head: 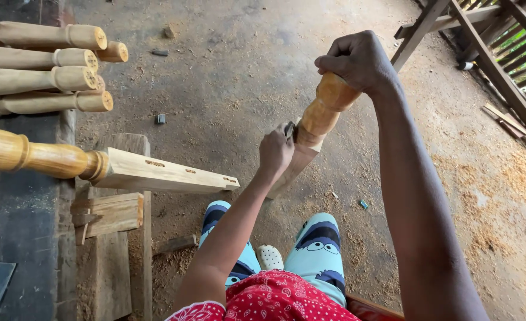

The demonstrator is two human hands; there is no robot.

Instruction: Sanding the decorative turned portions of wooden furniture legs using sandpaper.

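Seen from above, a seated person works on a turned, honey-coloured wooden furniture leg [317,122] that stands tilted in the middle of the scene, its square lower end resting on the dusty concrete floor [245,65] just beyond the knees. The right hand [358,59] is clenched over the leg's rounded top, fingers wrapped around it. The left hand [276,151] presses against the leg lower down, fingers closed on a small dark object [289,129] too small to identify. At left, a similar leg with a pale square section and drilled slots [96,165] juts out from a dark tabletop [13,220]. Farther back, a stack of unfinished pale turned legs [49,68] lies on it. Far right stands a wooden railing frame [500,65].
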